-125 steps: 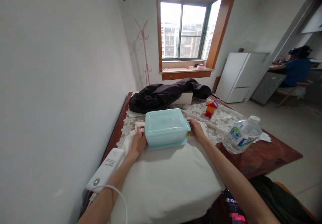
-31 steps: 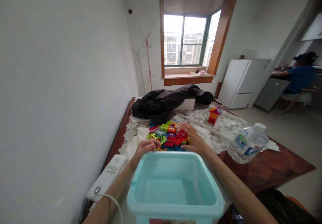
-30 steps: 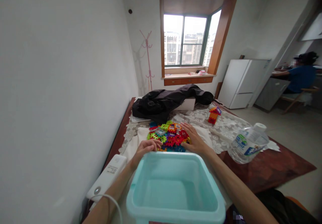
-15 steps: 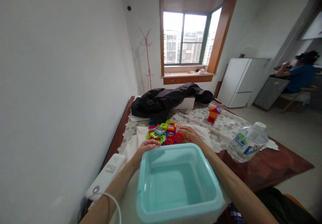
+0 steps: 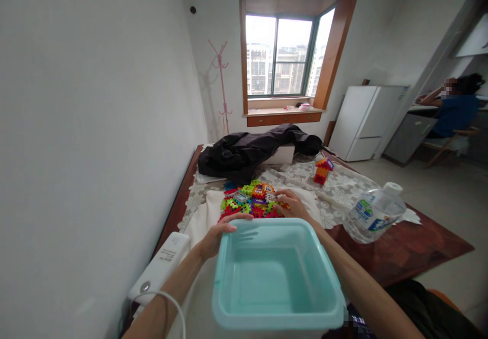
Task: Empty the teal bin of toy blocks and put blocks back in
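A pale turquoise plastic bin (image 5: 280, 324), with nothing inside it, stands in front of me at the near end of the table. My left hand (image 5: 218, 233) is on its far left corner, fingers over the rim. Just beyond the bin lies a pile of colourful interlocking plastic blocks (image 5: 244, 200) in red, green, orange and purple. At the right side of that pile is my right hand (image 5: 293, 206), fingers apart and touching the blocks, its forearm passing along the bin's right side. A few blocks are partly hidden by these fingers.
A small assembled block house (image 5: 323, 171) stands farther back on the lace cloth. To the right is a large clear bottle (image 5: 375, 214); a white power-strip-like box with a cable (image 5: 162, 263) lies left. Black fabric (image 5: 244, 151) covers the back. A person (image 5: 457, 108) sits far right.
The bin has shifted slightly right, with my left hand farther onto its corner. My right hand's fingers have moved a little right and spread on the blocks.
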Demonstrator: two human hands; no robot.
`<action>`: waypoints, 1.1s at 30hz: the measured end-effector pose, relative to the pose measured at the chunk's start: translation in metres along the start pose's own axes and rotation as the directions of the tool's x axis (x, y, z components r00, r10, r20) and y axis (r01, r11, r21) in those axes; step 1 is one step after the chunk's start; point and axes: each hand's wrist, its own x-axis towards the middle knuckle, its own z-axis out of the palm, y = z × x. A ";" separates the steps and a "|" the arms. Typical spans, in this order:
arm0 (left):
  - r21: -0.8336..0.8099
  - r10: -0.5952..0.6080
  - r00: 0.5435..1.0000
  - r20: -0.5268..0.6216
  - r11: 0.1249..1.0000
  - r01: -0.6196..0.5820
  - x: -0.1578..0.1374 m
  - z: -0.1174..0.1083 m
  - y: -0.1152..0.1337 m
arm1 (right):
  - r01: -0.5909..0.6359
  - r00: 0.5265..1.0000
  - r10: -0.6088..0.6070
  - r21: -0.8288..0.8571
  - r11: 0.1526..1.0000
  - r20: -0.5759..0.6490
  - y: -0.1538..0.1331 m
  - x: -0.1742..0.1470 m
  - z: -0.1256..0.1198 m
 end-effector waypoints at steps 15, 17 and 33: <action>0.158 0.103 0.983 -0.151 0.984 -0.079 0.005 0.003 -0.006 | -0.320 0.813 0.560 0.679 0.661 -0.161 0.001 0.012 0.001; 0.152 0.107 0.982 -0.154 0.985 -0.083 0.006 0.004 -0.006 | -0.294 0.790 0.597 0.771 0.565 -0.137 -0.001 0.014 -0.003; 0.180 0.112 0.984 -0.140 0.980 -0.086 0.006 0.012 0.002 | -0.272 0.961 0.255 0.237 0.933 0.103 -0.017 0.010 -0.035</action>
